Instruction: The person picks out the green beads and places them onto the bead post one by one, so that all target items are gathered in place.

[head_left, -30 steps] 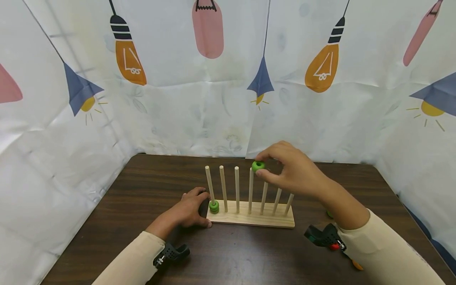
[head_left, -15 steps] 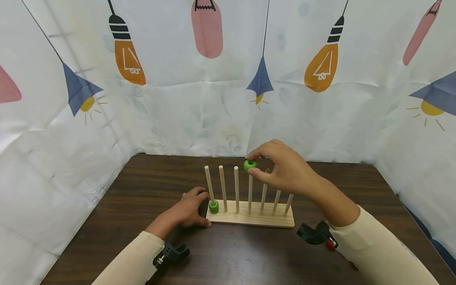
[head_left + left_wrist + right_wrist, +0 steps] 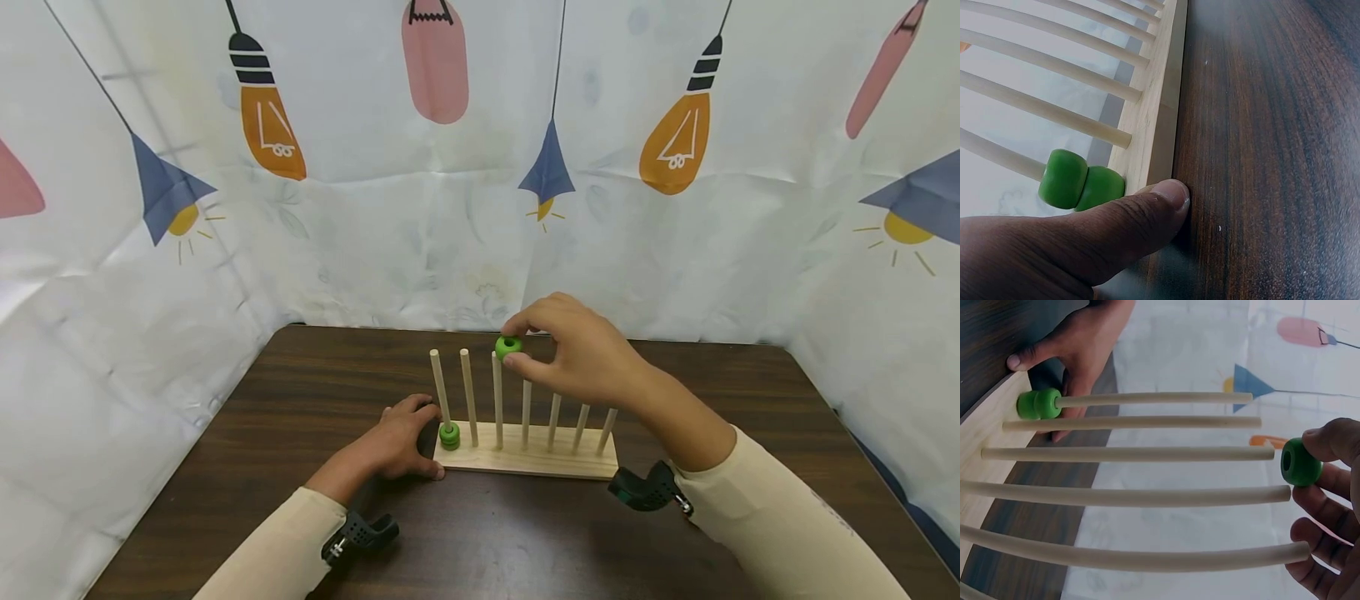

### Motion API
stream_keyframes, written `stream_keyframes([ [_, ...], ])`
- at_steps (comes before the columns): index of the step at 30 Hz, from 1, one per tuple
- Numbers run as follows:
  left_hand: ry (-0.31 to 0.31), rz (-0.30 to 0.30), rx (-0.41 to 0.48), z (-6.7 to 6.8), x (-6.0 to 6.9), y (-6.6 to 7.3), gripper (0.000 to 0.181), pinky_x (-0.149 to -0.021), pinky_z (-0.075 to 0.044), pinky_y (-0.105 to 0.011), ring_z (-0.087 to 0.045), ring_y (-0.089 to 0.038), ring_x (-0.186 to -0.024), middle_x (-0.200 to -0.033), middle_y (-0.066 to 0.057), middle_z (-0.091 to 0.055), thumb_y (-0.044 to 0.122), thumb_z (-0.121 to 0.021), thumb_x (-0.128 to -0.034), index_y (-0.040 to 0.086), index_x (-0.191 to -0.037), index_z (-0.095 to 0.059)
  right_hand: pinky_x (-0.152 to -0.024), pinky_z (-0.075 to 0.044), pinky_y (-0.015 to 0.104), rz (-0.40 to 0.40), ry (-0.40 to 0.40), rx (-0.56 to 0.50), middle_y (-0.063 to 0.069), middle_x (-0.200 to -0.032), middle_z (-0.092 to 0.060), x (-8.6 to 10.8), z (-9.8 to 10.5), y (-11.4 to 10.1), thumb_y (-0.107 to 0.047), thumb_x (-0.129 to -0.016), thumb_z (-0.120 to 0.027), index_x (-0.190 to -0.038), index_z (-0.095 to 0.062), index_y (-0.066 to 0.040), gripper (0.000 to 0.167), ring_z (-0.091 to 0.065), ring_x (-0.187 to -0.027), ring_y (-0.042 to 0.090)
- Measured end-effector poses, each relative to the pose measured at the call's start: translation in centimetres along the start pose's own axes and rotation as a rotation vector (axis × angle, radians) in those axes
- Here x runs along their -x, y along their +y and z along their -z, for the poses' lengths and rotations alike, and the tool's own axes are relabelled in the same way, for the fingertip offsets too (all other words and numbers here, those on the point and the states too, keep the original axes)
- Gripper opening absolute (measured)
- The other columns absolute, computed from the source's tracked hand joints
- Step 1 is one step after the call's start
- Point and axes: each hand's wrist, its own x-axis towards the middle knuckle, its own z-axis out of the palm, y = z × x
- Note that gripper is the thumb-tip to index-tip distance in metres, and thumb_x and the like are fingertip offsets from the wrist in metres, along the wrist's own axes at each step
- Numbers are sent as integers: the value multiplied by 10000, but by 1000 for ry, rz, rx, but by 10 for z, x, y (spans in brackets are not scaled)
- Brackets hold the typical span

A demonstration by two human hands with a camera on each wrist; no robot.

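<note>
A light wooden peg rack (image 3: 525,458) with a row of upright dowels stands on the dark table. Two green beads (image 3: 449,437) are stacked at the bottom of its leftmost dowel. My left hand (image 3: 393,437) grips the rack's left end, thumb at the front corner and fingers toward the back. The left wrist view shows that thumb (image 3: 1166,197) against the base beside the stacked beads. My right hand (image 3: 581,346) pinches another green bead (image 3: 1301,462) between thumb and fingers. This bead is level with the dowel tips, near the third dowel from the left, and not on any dowel.
The brown wood-grain table (image 3: 510,533) extends around the rack. A white printed curtain (image 3: 360,250) hangs behind and at both sides. Several dowels right of the raised bead stand below my right hand. My right forearm crosses over the table's right side.
My right hand has moved left with the green bead, from near the fourth dowel to near the third. My left hand and the rack stay put.
</note>
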Motion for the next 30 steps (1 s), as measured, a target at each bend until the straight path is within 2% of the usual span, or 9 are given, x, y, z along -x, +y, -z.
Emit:
stream_keyframes([
  [12,6,-1,-5,-1,-1,-2,687,-1120,-252,-675,-347,-482,-1417,-1542,-245,-367,387,-951,-717,137,-1257,-608,-873,-485,341,28,2,-19,-90,-1037,-665,-10,-7,-4,-214,-917,-797,-1096,-736,-157,198,-553,-1015,123],
  [30,5,-1,8,1,0,1,669,-1124,-234,-690,-347,-477,-1421,-1545,-238,-370,379,-947,-728,143,-1258,-613,-874,-478,330,11,-20,-44,-113,-1050,-651,-26,-18,-15,-250,-929,-785,-1123,-741,-189,208,-548,-1053,96],
])
